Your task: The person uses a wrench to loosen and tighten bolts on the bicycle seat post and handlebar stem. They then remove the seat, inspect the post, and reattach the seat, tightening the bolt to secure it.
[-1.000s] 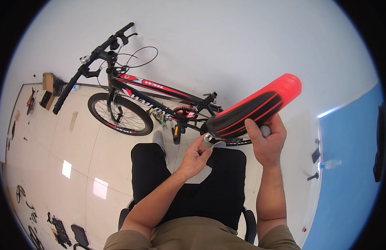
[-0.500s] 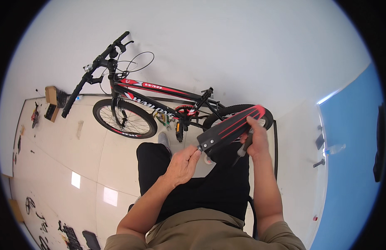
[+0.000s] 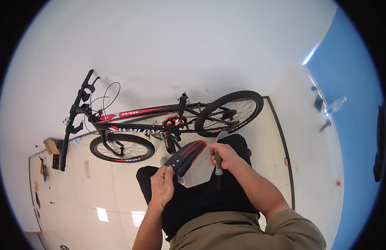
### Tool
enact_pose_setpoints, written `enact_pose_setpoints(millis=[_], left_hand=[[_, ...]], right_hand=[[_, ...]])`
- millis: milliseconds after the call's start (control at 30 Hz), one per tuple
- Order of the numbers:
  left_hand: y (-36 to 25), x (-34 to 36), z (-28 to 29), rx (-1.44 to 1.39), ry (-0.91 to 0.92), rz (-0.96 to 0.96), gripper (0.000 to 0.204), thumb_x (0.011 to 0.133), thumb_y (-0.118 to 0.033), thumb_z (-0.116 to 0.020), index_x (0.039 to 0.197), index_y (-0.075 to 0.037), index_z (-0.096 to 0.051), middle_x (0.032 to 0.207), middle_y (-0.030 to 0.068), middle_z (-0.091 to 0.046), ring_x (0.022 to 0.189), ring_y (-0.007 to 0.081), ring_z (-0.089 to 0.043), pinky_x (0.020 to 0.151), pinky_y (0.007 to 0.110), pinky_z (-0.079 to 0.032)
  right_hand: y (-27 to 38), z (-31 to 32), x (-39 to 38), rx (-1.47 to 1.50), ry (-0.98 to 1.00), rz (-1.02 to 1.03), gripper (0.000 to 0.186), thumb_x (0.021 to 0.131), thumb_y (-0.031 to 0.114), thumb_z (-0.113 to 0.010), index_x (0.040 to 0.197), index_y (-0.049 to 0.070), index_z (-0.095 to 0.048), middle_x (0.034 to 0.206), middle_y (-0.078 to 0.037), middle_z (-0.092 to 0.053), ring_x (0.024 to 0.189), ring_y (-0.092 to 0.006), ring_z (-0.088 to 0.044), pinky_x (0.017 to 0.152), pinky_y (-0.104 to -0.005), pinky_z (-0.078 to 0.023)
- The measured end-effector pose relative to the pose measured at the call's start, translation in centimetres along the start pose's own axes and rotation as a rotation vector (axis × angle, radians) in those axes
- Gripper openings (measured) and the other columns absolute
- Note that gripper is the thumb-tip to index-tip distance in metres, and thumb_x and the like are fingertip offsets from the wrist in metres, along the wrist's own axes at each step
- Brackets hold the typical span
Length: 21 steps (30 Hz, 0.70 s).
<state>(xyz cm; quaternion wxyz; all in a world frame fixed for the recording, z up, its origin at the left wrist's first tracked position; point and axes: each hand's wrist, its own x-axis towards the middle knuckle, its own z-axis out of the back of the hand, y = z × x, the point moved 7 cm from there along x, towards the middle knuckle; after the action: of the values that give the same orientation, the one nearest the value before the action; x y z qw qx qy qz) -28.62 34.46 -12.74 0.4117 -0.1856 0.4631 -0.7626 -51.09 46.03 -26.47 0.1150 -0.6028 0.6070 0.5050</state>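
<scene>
In front of my knees is a black bicycle mudguard [image 3: 185, 157] with red stripes and a red rim. Its bolted end sits in the closed fingers of my left hand [image 3: 162, 186], which hide part of the bracket. My right hand [image 3: 226, 156] is closed around the grey handle of a screwdriver [image 3: 218, 164], whose shaft points down toward my lap. The fingertips of that hand are at the mudguard's narrow tip; whether they pinch it I cannot tell. Beyond both hands a black and red bicycle [image 3: 139, 126] leans against the white wall, with no saddle on it.
An opened cardboard box [image 3: 52, 146] stands on the floor at the left, near the front wheel [image 3: 122, 148]. A clear plastic bottle [image 3: 337, 105] lies at the right by the blue surface [image 3: 359, 137]. Small dark parts are scattered along the left floor edge.
The mudguard has come lower and left, its tip nearer my lap. My right hand has moved down and left, and the screwdriver now points more straight down. The whole view has shifted.
</scene>
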Motion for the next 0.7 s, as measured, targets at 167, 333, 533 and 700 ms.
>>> enact_pose_setpoints(millis=[167,333,533,700], left_hand=[[-1.0,0.5,-0.7,0.087,0.07,-0.001,0.036,0.103,-0.027,-0.052,0.087,0.004,-0.063,0.069,0.0152,-0.062,0.063,0.0194,-0.057,0.062,0.035,-0.048],[-2.0,1.3,-1.6,0.086,0.082,-0.063,0.034,0.1,-0.025,-0.055,0.081,0.002,-0.061,0.065,0.0113,-0.057,0.06,0.0173,-0.052,0.059,0.033,-0.044],[-4.9,1.0,-1.5,0.237,0.051,-0.163,0.034,0.1,-0.023,-0.056,0.078,0.003,-0.059,0.063,0.0159,-0.055,0.057,0.0189,-0.051,0.056,0.035,-0.044],[-6.2,1.3,-2.0,0.219,0.114,-0.153,0.031,0.099,-0.021,-0.057,0.08,0.003,-0.061,0.063,0.0137,-0.056,0.058,0.0179,-0.05,0.058,0.034,-0.045]], right_hand=[[2.2,-8.5,-8.1,-0.64,0.336,0.407,0.026,0.085,0.018,-0.075,0.102,-0.001,-0.069,0.096,-0.013,-0.069,0.082,-0.0202,-0.065,0.07,-0.0312,-0.051],[0.2,-11.6,-11.0,-1.032,0.317,1.115,0.034,0.081,0.017,-0.075,0.111,0.002,-0.07,0.123,-0.016,-0.067,0.107,-0.0338,-0.067,0.093,-0.038,-0.053],[-0.3,-11.6,-11.5,-0.894,0.233,1.272,0.031,0.084,0.016,-0.073,0.111,0.003,-0.07,0.121,-0.016,-0.068,0.105,-0.0344,-0.067,0.09,-0.0391,-0.055],[-0.2,-10.8,-10.1,-0.727,0.308,1.116,0.023,0.087,0.011,-0.073,0.106,-0.001,-0.07,0.115,-0.015,-0.07,0.106,-0.0309,-0.068,0.091,-0.0359,-0.053]])
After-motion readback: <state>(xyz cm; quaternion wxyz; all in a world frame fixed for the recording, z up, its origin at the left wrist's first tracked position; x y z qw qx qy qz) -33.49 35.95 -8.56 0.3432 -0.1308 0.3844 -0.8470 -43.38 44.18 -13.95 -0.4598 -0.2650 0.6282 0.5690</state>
